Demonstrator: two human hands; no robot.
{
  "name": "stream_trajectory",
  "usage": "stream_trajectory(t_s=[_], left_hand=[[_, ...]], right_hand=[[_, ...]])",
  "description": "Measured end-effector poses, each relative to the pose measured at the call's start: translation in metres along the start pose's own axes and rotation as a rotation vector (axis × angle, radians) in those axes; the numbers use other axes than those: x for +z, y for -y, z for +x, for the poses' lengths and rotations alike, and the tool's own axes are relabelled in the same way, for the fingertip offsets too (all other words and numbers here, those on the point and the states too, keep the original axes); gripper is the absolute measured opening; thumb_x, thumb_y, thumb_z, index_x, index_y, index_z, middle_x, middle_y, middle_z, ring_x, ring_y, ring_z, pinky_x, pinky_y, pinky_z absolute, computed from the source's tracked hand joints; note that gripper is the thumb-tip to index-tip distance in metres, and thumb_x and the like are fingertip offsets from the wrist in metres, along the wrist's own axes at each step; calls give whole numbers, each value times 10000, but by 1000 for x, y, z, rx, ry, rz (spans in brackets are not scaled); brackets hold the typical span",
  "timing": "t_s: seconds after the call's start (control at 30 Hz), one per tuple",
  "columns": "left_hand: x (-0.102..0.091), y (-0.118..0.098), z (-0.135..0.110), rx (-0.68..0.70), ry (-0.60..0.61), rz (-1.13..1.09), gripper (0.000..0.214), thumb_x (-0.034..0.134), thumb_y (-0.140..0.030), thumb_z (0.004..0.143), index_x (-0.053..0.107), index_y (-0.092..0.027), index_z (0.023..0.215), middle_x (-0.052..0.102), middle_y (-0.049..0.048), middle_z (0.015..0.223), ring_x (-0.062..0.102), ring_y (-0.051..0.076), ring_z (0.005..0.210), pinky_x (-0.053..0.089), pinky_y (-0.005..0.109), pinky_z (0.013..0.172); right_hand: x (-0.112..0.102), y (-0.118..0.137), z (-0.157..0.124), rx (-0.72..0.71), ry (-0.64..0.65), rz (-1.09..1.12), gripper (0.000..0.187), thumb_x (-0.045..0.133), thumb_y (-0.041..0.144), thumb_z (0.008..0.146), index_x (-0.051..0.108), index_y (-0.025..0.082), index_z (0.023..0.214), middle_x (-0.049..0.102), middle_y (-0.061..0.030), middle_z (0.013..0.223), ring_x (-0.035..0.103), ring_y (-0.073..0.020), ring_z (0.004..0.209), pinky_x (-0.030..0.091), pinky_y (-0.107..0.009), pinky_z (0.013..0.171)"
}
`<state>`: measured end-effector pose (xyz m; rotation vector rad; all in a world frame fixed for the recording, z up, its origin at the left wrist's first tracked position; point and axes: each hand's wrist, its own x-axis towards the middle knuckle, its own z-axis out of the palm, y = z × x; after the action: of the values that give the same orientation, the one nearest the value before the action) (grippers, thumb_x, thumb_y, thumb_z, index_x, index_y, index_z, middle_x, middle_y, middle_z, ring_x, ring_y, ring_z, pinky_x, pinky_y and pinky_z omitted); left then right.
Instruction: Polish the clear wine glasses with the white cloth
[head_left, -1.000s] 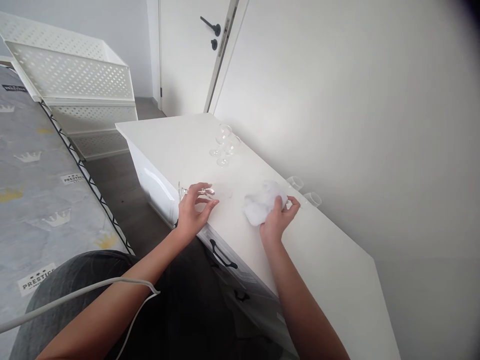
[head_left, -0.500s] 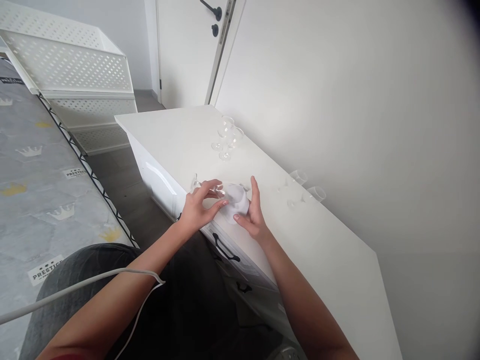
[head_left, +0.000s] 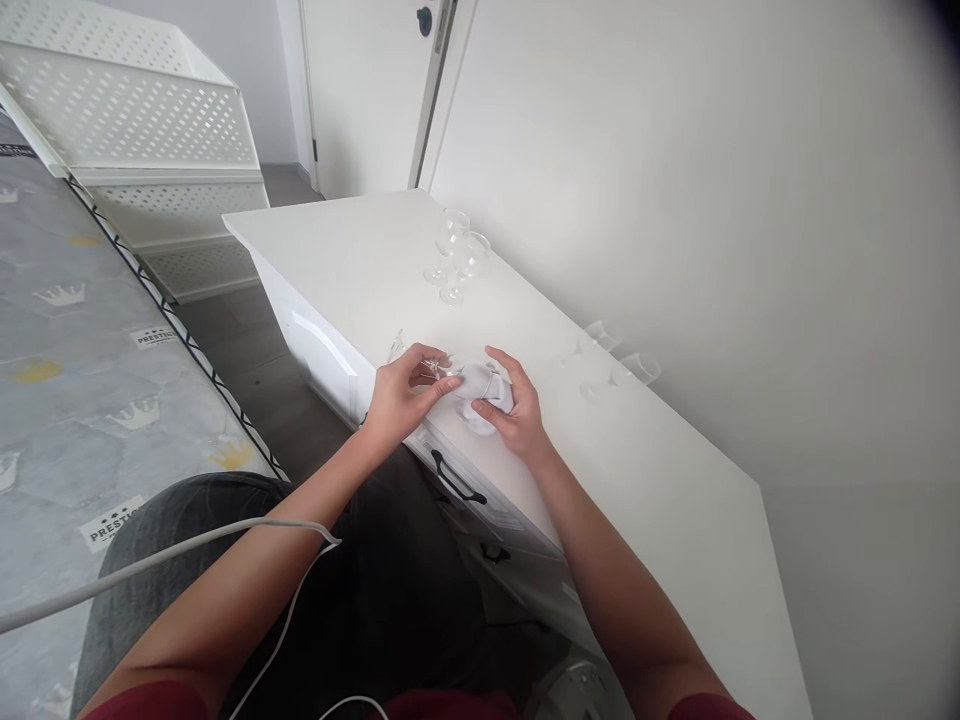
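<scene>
Head view: above the white surface (head_left: 675,500), using right grip (head_left: 489,378) and left grip (head_left: 453,366), holding a white cloth (head_left: 474,384) in the right, pinching a clear glass (head_left: 433,368) against it with the left. Seems to be wiping; calls next for gentle turning.

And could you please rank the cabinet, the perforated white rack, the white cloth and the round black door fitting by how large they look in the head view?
1) Cabinet
2) Perforated white rack, cut off by the picture's edge
3) White cloth, partly covered by the right hand
4) Round black door fitting
</scene>
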<state>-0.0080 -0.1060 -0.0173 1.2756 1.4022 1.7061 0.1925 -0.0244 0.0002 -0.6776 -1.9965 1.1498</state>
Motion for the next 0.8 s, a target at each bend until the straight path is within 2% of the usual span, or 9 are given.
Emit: stream_trajectory(t_s=[0.13,0.23,0.33,0.43,0.53,0.6,0.7,0.8], left_hand=[[-1,1,1,-66,4,-42,488,854,-572,833,696,-230,1142,776,32,948,796,213,882,672,346,849],[-2,2,2,-44,48,-68,495,825,-561,868,684,-235,1213,771,42,987,800,226,942,673,360,884],[0,4,2,68,123,-27,551,796,-509,913,632,-261,1377,744,84,1273,769,225,1084,658,400,997],[3,7,1,182,145,80,487,693,-460,1004,598,-280,1447,653,102,1443,723,218,1174,627,413,1059],[5,10,0,222,102,178,448,643,-478,1033,601,-254,1419,682,108,1338,714,223,1123,620,405,1019],[5,11,-2,200,59,224,451,635,-521,1028,604,-236,1376,706,99,1235,717,208,985,624,378,917],[4,10,-3,140,42,245,440,622,-573,1022,609,-226,1293,720,59,1066,677,168,766,581,321,742],[4,9,-4,102,96,230,439,571,-580,1046,583,-230,1311,708,25,943,663,160,691,551,312,700]], right_hand=[[5,-3,-1,-3,-108,-36,566,890,483,815,694,267,1301,738,-86,1229,700,-286,1059,584,-462,953],[8,-5,0,-3,-187,-23,486,896,485,806,707,265,1197,735,-71,1168,693,-272,1010,577,-441,918],[7,-9,3,54,-247,82,488,828,491,874,631,283,1268,714,-52,1089,692,-255,936,590,-417,836],[4,-9,5,128,-183,168,580,711,553,953,514,294,1434,707,-52,1032,704,-259,880,613,-425,779],[5,-4,2,57,-48,57,720,714,615,935,469,293,1531,669,-111,1354,698,-308,1157,609,-497,994],[8,-1,-1,-31,52,-70,806,773,595,901,447,303,1578,561,-112,1559,593,-335,1388,517,-527,1173],[13,2,-4,-108,96,-186,709,724,511,968,449,324,1593,530,-86,1618,506,-314,1501,437,-521,1257],[14,1,-3,-94,12,-182,620,713,504,975,522,305,1531,583,-92,1562,552,-313,1450,461,-516,1229]])
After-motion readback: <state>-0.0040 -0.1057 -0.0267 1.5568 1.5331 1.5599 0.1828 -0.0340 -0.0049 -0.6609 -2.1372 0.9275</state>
